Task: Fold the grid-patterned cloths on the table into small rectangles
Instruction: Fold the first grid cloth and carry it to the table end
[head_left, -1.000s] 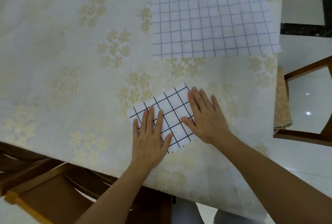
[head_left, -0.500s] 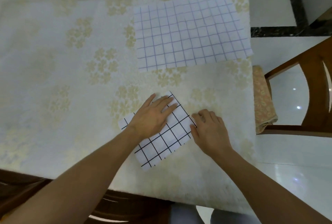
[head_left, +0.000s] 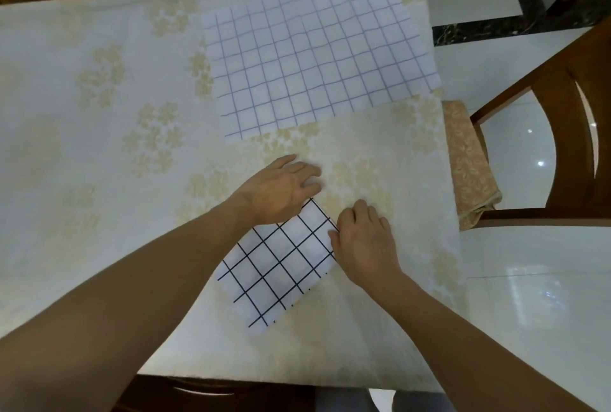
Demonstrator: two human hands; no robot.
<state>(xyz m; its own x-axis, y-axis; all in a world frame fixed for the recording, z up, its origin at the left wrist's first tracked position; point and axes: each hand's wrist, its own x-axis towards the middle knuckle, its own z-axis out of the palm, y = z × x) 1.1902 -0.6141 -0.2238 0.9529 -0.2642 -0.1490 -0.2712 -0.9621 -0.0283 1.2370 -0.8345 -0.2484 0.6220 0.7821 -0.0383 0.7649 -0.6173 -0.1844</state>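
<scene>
A small folded rectangle of white cloth with a black grid [head_left: 279, 268] lies skewed on the table under both hands, one corner pointing away from the person and its lowest corner close to the table's near edge. The left hand [head_left: 279, 191] lies palm down across the rectangle's far left edge, fingers spread flat and reaching past the cloth onto the cream tablecloth with pale gold flower clusters [head_left: 99, 153]; it grips nothing. The right hand [head_left: 363, 239] rests at the rectangle's right edge with its fingers curled under, knuckles up, its thumb against the cloth's border; whether it pinches the edge cannot be told.

Beyond the hands, well apart from them, a larger white cloth with a thin blue grid [head_left: 317, 54] lies spread flat, its far right corner reaching the table's far edge. Between it and the hands runs a bare strip of tablecloth. Left of the left hand the tablecloth is bare across a wide stretch. Right of the right hand the table's edge is near, with a wooden chair with a patterned seat cushion [head_left: 542, 120] just beside it.
</scene>
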